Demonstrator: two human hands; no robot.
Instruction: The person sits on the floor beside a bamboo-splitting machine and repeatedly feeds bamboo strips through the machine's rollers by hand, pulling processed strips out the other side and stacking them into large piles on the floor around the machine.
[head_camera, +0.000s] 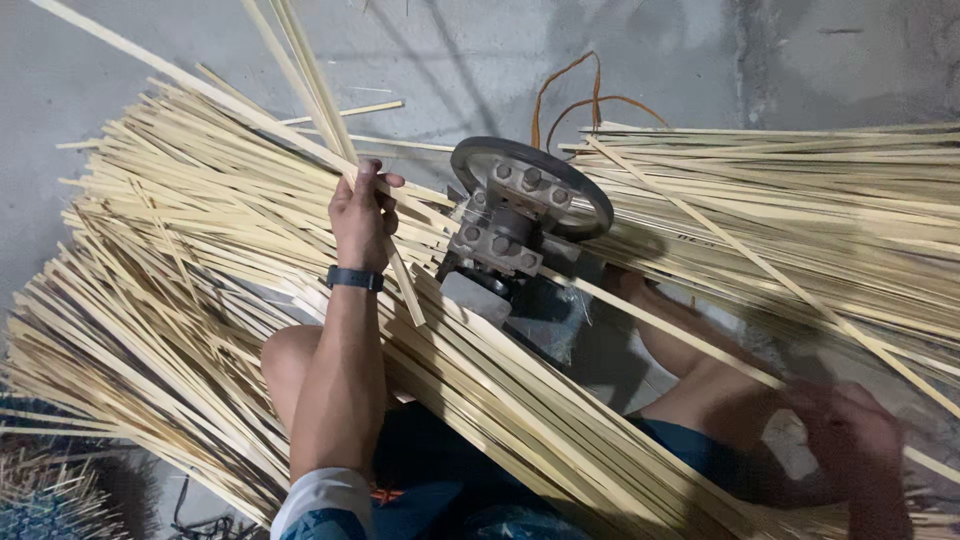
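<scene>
Head view looks straight down at my knees, and I see my left hand (362, 215) up near the middle of the frame, clenched around a few thin bamboo strips (322, 105) that run off toward eleven o'clock. A dark wristband (354, 278) sits just below that hand. At three o'clock from it, close beside, stands a small metal machine with a dark wheel (530, 185) on top. A single long strip (690, 335) leaves the machine toward four o'clock and reaches my right hand (850, 430), which is blurred; I cannot tell whether it is closed on the strip or only touching it. Heaps of pale strips (150, 300) lie at nine o'clock and a second stack (800, 200) at two o'clock, over a grey concrete floor (680, 60). An orange cord (575, 90) loops behind the wheel at twelve o'clock. To handle this well, I judge the left grip should stay firm but away from the wheel, with the strips kept flat and in line with the machine, and the far end drawn evenly rather than jerked
</scene>
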